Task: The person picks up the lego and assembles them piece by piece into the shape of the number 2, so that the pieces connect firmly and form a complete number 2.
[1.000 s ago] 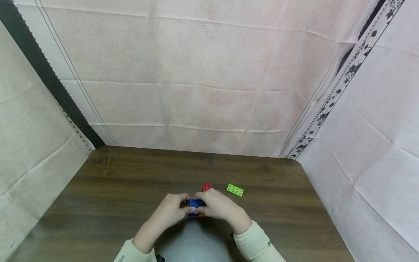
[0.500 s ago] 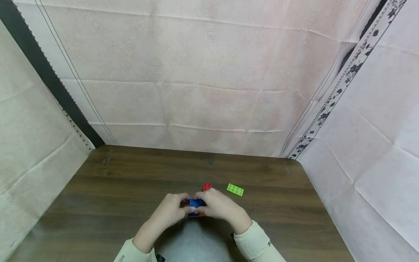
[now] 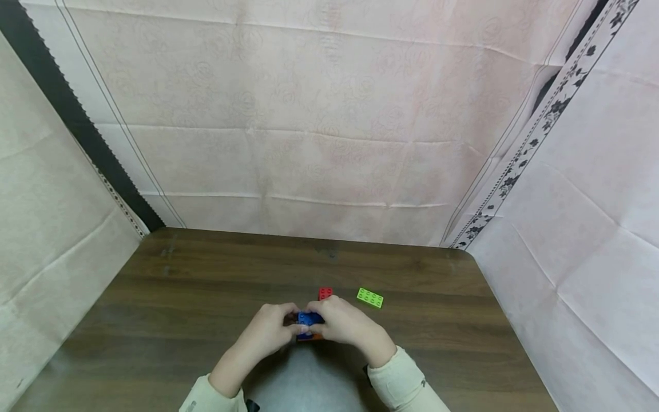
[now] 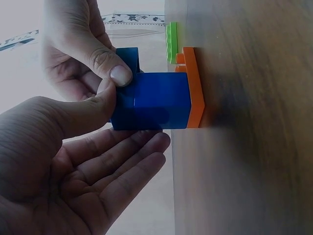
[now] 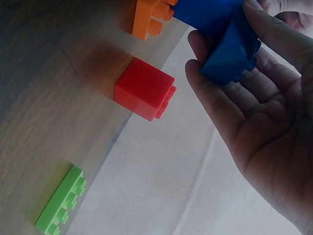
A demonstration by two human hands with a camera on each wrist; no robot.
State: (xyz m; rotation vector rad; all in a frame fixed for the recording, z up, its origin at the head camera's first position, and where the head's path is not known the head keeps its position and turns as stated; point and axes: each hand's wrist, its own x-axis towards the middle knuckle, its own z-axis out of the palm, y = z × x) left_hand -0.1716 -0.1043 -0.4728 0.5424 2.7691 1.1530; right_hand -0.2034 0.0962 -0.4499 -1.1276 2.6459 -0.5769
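Note:
A blue toy brick (image 4: pixel 161 100) stands on an orange flat brick (image 4: pixel 194 90), which lies on the wooden table. On top of it sits a second blue brick (image 5: pixel 230 51), its slanted side overhanging toward the right hand. My left hand (image 3: pixel 270 329) pinches the upper blue brick, thumb on its near face and fingers on the far side. From the right, my right hand (image 3: pixel 345 323) also pinches that brick, its thumb (image 4: pixel 120 75) beside the left thumb. In the head view both hands cover most of the stack.
Just beyond the right hand a red brick (image 5: pixel 142 88) stands on the wooden table (image 3: pixel 216 274). Farther right lies a flat light-green brick (image 3: pixel 369 297). Pale cloth (image 3: pixel 309 114) hangs behind the table and along both sides.

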